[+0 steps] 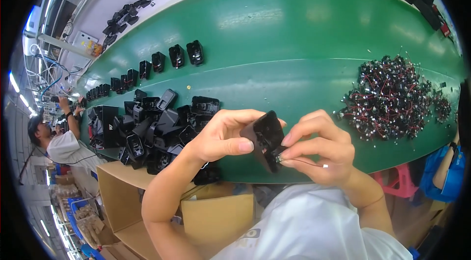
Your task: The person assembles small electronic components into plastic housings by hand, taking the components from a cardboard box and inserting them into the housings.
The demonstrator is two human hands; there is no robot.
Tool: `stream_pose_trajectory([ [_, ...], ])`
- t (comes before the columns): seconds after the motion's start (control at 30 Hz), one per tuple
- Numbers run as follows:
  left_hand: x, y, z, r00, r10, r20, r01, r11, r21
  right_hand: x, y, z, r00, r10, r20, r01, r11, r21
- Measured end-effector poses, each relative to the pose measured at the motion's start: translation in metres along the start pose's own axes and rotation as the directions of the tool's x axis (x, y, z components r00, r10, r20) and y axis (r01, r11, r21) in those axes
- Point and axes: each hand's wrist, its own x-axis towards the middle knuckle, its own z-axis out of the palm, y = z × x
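Note:
My left hand [223,135] grips a black plastic housing [266,137] over the near edge of the green conveyor belt [294,49]. My right hand [321,149] pinches a small wired component [280,158] against the housing's lower end. A thin red and black wire with a white tip [325,166] trails out under my right fingers. A heap of black housings [157,127] lies just left of my left hand. A pile of small wired components [390,95] sits to the right of my right hand.
A row of upright black housings [157,61] stands on the belt beyond the heap. More black parts [122,17] lie on the white ledge behind. Cardboard boxes [216,216] stand below the belt. Another person [61,144] works at far left.

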Motion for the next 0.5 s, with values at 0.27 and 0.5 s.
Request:
stream_pose_trajectory([
  [0.27,0.003,-0.007,0.005,1.0,-0.002,-0.017,0.002,0.999,-0.034,0.0,-0.004,0.003,0.992,0.125,-0.001,-0.125,0.989,-0.075],
  [0.5,0.011,-0.016,0.02,0.977,-0.042,-0.208,-0.005,0.976,-0.219,0.003,-0.007,-0.012,0.958,0.23,0.169,-0.219,0.972,-0.079],
])
